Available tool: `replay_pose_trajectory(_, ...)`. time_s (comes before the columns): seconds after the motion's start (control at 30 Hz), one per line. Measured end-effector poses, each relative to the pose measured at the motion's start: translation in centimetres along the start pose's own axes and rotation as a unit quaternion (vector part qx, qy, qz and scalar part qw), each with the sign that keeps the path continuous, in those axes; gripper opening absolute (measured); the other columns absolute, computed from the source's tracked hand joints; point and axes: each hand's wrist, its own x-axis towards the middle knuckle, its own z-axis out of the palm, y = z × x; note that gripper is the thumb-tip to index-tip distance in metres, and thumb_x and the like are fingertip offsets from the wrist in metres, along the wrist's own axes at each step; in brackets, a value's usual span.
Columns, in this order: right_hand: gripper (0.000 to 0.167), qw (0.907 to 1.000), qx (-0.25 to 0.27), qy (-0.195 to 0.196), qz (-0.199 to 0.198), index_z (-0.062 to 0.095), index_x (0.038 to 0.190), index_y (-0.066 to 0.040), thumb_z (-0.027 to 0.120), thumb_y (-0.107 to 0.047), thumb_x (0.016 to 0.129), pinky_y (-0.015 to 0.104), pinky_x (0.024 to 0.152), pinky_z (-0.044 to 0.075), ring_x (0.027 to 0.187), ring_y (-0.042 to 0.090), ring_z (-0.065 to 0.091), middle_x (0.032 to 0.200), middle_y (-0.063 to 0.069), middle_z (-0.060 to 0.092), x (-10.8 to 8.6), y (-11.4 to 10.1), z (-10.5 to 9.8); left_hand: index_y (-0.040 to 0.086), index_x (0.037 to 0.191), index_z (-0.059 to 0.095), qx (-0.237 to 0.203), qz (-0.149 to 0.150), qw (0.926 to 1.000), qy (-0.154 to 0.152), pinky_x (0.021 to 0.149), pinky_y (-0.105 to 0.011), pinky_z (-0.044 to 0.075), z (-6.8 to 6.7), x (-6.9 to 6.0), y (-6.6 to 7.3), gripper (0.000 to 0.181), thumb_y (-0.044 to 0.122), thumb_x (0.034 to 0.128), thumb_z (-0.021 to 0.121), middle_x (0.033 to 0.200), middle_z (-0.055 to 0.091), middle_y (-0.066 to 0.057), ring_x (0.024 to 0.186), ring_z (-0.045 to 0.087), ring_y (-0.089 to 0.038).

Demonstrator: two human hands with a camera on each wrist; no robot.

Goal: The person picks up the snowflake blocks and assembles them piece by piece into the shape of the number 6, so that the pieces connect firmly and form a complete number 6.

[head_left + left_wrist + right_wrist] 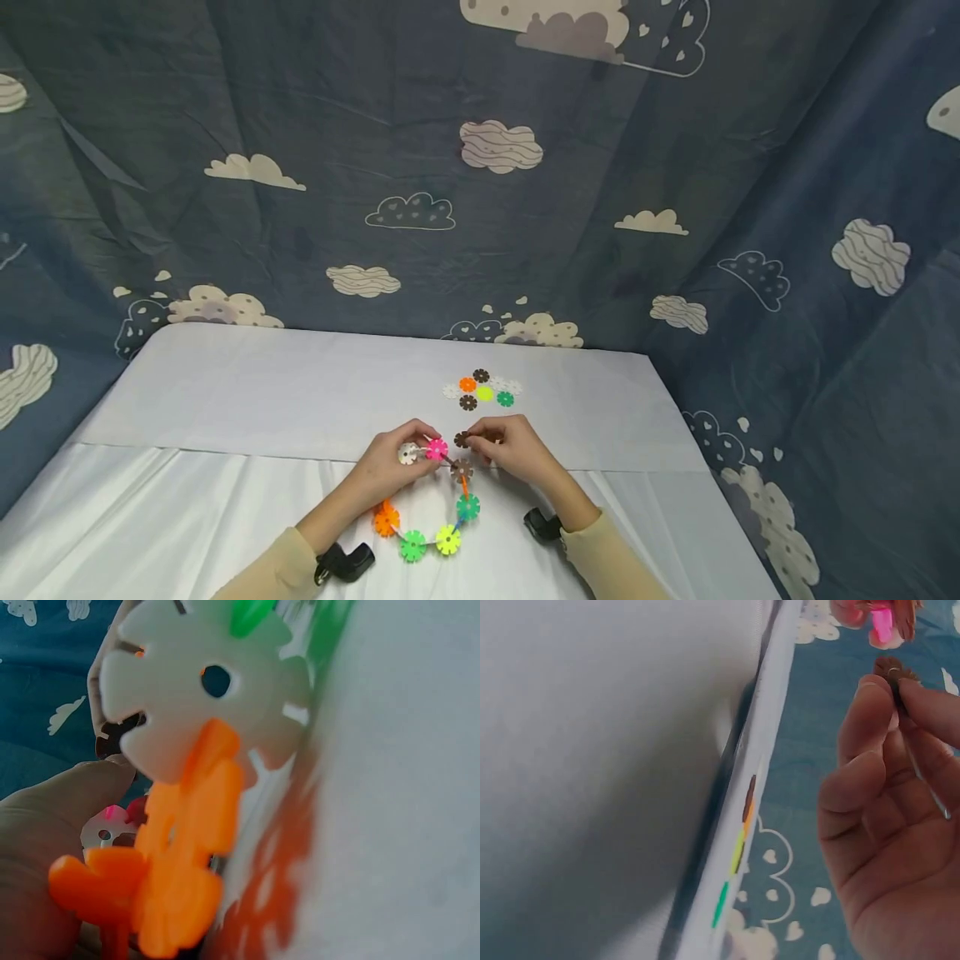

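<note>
My left hand (386, 467) grips the ring of linked notched discs at its pink disc (437, 449), beside a white disc (408, 453). Down the ring's right side run a brown disc (462, 471) and a teal disc (468, 507); yellow (448, 540), green (412, 546) and orange (386, 518) discs form its lower part. Between thumb and fingers my right hand (513, 450) pinches a loose brown disc (461, 439), just above the ring's brown one. In the right wrist view that pinched disc (894, 669) stands apart from the pink piece (883, 624).
Behind the hands lies a loose group of discs: brown (481, 376), orange (467, 384), yellow (484, 393), teal (506, 399) and several white ones (513, 387). A white cloth (225, 383) covers the table, and a dark cloud-patterned curtain (315, 167) hangs behind it.
</note>
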Motion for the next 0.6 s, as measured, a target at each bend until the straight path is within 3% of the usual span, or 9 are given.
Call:
replay_pose_trajectory(0.13,0.01,0.9946,-0.082,0.002,-0.063,0.084,0.105,-0.013,0.076,-0.014,0.099,0.019,0.063,0.052,0.072,0.0,0.059,0.095,0.0,0.081,-0.3,-0.5,0.1,0.027,0.116,0.072,-0.005,-0.004,1.0,0.0,0.113,-0.05,0.048,0.1,-0.1,0.2,0.029,0.028,0.0898,0.085,0.108,0.078,0.012,0.115,0.07,-0.018)
replay_pose_trajectory(0.3,0.008,0.9759,-0.177,0.023,-0.125,0.085,0.101,-0.015,0.08,-0.012,0.095,0.016,0.065,0.051,0.072,-0.002,0.059,0.091,-0.005,0.081,-0.6,-1.4,0.5,0.025,0.115,0.073,-0.017,-0.007,0.9998,-0.002,0.119,-0.057,0.044,0.1,0.0,0.1,0.028,0.028,0.0905,0.085,0.119,0.078,0.006,0.127,0.068,-0.026)
replay_pose_trajectory(0.6,0.008,0.9418,-0.283,0.057,-0.172,0.084,0.098,-0.018,0.085,-0.014,0.091,0.014,0.064,0.05,0.072,0.0,0.066,0.088,-0.008,0.08,-0.8,-2.0,0.8,0.024,0.115,0.073,-0.02,-0.001,0.9998,-0.006,0.119,-0.057,0.044,0.1,-0.1,-0.1,0.026,0.03,0.0921,0.084,0.122,0.078,0.005,0.13,0.067,-0.027)
